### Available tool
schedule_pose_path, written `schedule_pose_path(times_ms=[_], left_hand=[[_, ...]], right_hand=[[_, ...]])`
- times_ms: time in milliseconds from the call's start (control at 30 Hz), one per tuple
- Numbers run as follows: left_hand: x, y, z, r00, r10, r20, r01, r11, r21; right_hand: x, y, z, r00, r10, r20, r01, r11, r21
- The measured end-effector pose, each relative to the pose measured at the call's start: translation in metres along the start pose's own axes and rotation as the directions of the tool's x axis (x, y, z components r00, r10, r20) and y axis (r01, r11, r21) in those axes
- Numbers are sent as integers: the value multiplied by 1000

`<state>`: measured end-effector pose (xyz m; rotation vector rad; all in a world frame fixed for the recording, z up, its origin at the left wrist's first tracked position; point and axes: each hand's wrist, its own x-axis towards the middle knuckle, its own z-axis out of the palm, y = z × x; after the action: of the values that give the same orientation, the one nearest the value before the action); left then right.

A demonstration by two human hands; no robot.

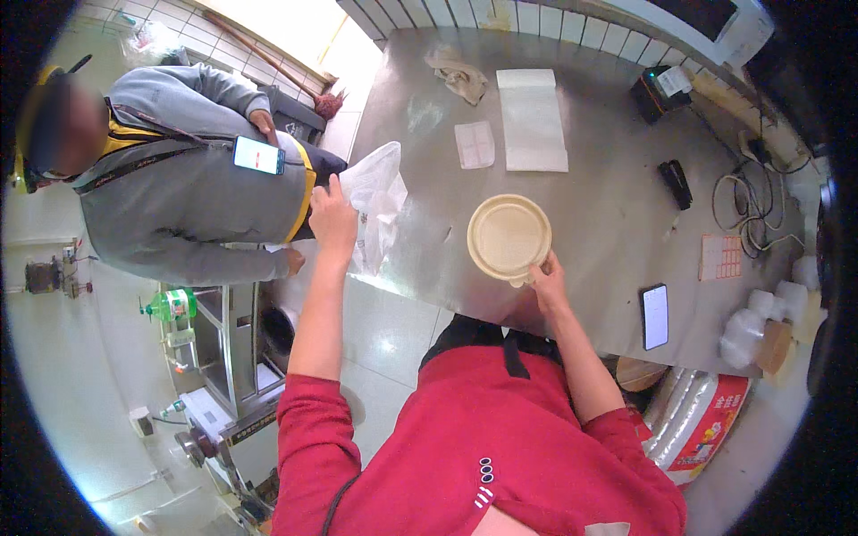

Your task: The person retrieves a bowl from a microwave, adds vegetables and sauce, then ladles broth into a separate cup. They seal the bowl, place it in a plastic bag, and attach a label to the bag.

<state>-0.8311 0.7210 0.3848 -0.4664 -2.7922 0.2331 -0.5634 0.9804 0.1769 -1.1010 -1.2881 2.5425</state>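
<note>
The right hand (pixel 548 280) pinches a round beige container (pixel 509 234) over the grey metal table (pixel 594 237). Beside a white plastic bag (pixel 381 204), the left hand (pixel 334 219) extends one finger; any grip I cannot tell

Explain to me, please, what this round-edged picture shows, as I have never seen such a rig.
There is no robot: one person works with bare hands, seen from a fisheye camera on their head, so straight edges bend. The right hand holds a round beige container by its edge; the left hand is at a white plastic bag, its grip unclear. On the metal table lie a crumpled cloth, a white paper sheet and a phone. Another person stands at left.
</note>
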Motion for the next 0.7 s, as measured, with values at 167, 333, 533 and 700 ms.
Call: schedule_pose_path(times_ms=[167,333,533,700], left_hand=[[13,31,13,971,233,-61,-233,972,-6],[-59,140,-41,838,546,15,-524,812,-258],[-86,184,-156,503,845,181,-466,442,-766],[-34,101,-101,989,-22,-147,-102,616,-781]], right_hand=[[-38,-29,-7,994,-103,-23,95,970,-223],[-82,-72,36,995,-63,77,76,980,-182],[-75,-81,45,970,-111,216,126,990,-56],[-90,-104,34,970,-36,242,44,999,-28]])
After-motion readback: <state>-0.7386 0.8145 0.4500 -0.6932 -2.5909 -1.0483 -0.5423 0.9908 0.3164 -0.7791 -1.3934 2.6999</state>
